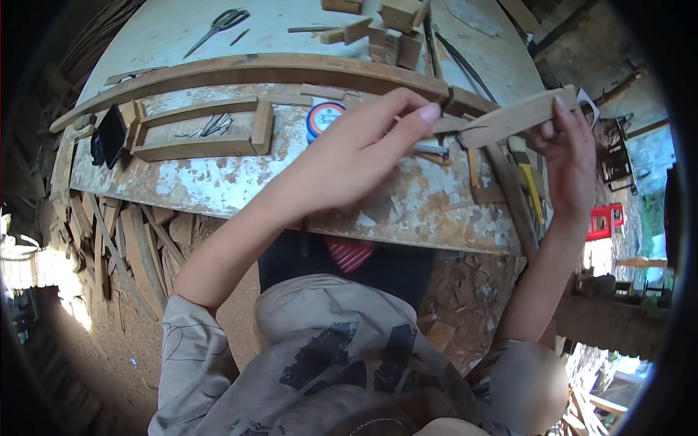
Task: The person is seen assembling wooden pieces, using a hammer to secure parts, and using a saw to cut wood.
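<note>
My left hand (374, 149) is closed at the middle of the workbench, with a thin piece, too hidden to name, at its fingertips, meeting the near end of a flat pale wooden piece (512, 118). My right hand (571, 160) grips that piece by its far end, raised over the bench's right side. Under my left hand is a round blue tin (320, 118), partly hidden. A yellow-handled tool (531, 189) lies below my right hand. Left of the tin is a shallow wooden box (196, 151) with small metal pieces in it.
A long wooden beam (240, 69) crosses the bench (123, 182). Scissors (222, 25) and wood blocks (396, 40) lie behind it. A black flat object (109, 138) stands at left. Wood scraps (138, 254) pile below the bench. A red stool (603, 221) stands at right.
</note>
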`<state>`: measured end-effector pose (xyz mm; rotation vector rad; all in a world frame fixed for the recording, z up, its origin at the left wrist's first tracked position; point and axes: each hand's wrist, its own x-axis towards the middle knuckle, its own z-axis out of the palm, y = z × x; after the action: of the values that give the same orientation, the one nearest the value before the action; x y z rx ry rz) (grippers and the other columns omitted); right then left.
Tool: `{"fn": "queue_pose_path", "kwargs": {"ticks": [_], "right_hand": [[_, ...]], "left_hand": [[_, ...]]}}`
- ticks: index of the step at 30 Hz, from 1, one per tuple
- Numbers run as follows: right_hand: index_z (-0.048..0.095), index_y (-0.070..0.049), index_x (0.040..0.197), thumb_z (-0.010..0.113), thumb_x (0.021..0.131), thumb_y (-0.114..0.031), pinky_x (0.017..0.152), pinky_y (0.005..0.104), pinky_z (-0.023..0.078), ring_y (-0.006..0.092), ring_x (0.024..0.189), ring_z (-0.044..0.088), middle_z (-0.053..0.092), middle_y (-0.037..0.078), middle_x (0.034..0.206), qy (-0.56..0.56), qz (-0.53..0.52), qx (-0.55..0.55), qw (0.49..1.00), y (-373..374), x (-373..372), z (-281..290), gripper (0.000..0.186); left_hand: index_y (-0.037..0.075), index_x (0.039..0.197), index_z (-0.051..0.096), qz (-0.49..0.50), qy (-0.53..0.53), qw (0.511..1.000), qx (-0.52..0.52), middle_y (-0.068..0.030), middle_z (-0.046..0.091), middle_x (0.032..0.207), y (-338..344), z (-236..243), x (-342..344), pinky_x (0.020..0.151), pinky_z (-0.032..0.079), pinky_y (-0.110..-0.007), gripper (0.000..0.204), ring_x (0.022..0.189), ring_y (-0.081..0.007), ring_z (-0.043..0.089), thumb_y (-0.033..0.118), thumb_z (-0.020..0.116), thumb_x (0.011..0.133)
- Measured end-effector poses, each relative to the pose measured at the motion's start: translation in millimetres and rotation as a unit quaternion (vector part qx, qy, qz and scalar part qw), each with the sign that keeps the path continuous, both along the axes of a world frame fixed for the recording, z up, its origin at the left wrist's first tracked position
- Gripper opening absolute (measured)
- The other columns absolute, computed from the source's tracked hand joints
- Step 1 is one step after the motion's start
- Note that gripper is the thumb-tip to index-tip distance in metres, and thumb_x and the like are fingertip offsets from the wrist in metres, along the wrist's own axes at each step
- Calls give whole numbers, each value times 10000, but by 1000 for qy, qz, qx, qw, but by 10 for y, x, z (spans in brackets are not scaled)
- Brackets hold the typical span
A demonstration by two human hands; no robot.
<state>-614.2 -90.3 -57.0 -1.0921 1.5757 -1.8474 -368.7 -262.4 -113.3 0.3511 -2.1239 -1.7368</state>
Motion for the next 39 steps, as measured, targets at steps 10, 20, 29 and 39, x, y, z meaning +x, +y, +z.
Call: {"fn": "queue_pose_path", "kwargs": {"ticks": [10, 20, 29, 39], "right_hand": [[671, -58, 1059, 689, 1003, -251, 724, 245, 471, 88, 756, 613, 682, 17, 837, -34, 29, -32, 998, -792, 141, -275, 201], [664, -71, 1036, 661, 1018, -278, 695, 249, 464, 90, 737, 596, 658, 12, 807, -43, 1, -19, 999, -936, 52, -487, 208], [608, -68, 1065, 571, 1058, -317, 662, 262, 360, 83, 768, 459, 509, -2, 848, 35, -33, -35, 998, -896, -69, -1000, 253], [570, 11, 1393, 643, 1010, -100, 972, 502, 504, 430, 1166, 614, 625, 267, 1297, 385, -150, 16, 910, -788, -180, -1251, 405]], "left_hand": [[13, 1162, 653, 10, 146, 989, 25, -28, 681, 890, -485, -62, -300, 705, 480, -235, 305, 730, -71, 572, 295, 569, 1081], [36, 1073, 668, 82, 193, 973, 93, 4, 617, 862, -785, -151, -499, 699, 509, -237, 302, 757, -77, 603, 327, 588, 1071], [36, 953, 639, 102, 211, 965, 121, -4, 621, 745, -784, -266, -423, 611, 499, -247, 319, 691, -69, 624, 333, 594, 1062], [8, 1094, 610, 63, 279, 953, 100, -38, 637, 759, -742, -420, -423, 586, 513, -274, 347, 651, -102, 628, 337, 503, 1093]]}}
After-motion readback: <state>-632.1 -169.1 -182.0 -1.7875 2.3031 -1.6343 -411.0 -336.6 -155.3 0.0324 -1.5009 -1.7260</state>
